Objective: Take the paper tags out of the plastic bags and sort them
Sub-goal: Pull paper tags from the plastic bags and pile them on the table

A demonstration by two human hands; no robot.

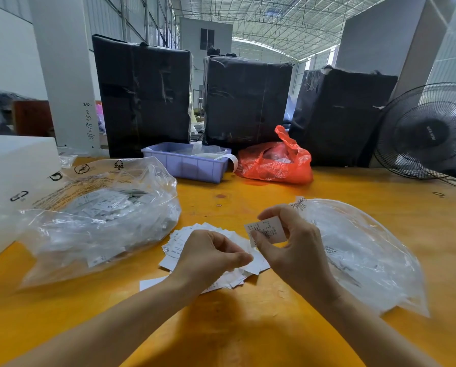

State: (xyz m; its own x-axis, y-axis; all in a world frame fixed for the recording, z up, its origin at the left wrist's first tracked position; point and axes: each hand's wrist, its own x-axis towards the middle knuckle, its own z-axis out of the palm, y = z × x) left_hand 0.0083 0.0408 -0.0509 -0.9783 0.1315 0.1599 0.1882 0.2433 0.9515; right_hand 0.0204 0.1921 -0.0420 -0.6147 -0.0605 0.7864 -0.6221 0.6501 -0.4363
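A: How will the paper tag handle, do you think?

B: It looks very light and thin, but a little stiff, like card — I judge it will bend easily and can slip if the grip is weak. It is best to take it at one short edge or a corner, between thumb and one finger, and not to press in the middle.

A: Who holds it now?

B: The right hand. Its fingers are curled, and the thumb with the first finger pinches the tag at its lower left corner. The tag is up in the air, above the pile of tags on the counter.

A: And the left hand?

B: It is curled too, over the pile. Thumb and finger come together near a white tag, but I cannot tell if they really hold one.

A: Which way does the tag point?

B: Its printed face looks to the camera. The long axis runs almost sideways, from lower left to upper right — a small tilt only.

A: Where are the other tags?

B: Many are inside the big clear bag at the left. A second clear bag lies at the right, just beside the right hand; it seems nearly flat.
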